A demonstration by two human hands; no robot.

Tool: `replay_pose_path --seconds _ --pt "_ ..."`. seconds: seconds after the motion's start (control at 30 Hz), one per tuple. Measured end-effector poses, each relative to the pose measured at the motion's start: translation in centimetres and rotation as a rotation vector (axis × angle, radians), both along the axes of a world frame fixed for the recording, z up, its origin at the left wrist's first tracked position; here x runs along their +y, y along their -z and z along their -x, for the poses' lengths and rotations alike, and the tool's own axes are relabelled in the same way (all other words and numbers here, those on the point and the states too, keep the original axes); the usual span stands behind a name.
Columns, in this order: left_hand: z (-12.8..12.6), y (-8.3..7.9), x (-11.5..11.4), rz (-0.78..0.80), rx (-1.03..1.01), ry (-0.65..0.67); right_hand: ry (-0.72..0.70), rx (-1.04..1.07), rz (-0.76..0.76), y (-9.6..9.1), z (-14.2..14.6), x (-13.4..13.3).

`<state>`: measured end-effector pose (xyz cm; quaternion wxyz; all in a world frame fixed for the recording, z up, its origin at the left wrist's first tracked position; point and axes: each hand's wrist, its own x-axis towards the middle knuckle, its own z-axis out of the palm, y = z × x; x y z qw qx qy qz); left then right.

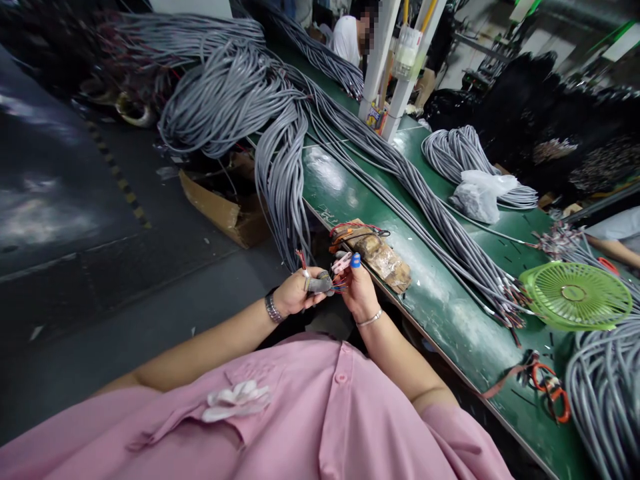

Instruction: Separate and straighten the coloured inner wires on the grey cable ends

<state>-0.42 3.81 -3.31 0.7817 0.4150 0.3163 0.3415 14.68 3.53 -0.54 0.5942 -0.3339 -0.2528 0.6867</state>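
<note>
My left hand is closed round the end of a grey cable, and thin red and coloured wires stick out of that end. My right hand pinches those wire ends, with a blue cap on one fingertip and a small pale piece at its fingers. Both hands sit just off the near edge of the green table. A worn brown pad with orange-handled tools on it lies right beside my right hand.
Long bundles of grey cable hang over the table edge and run along it. A green fan, a plastic bag and a cardboard box on the floor are nearby. Another person sits far off; an arm reaches in at right.
</note>
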Motion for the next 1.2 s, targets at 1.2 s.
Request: replay_pose_path --seconds 1.2 --pt "0.2 -0.8 0.2 -0.051 0.036 -0.044 -0.033 0.028 -0.005 -0.4 -0.1 -0.5"
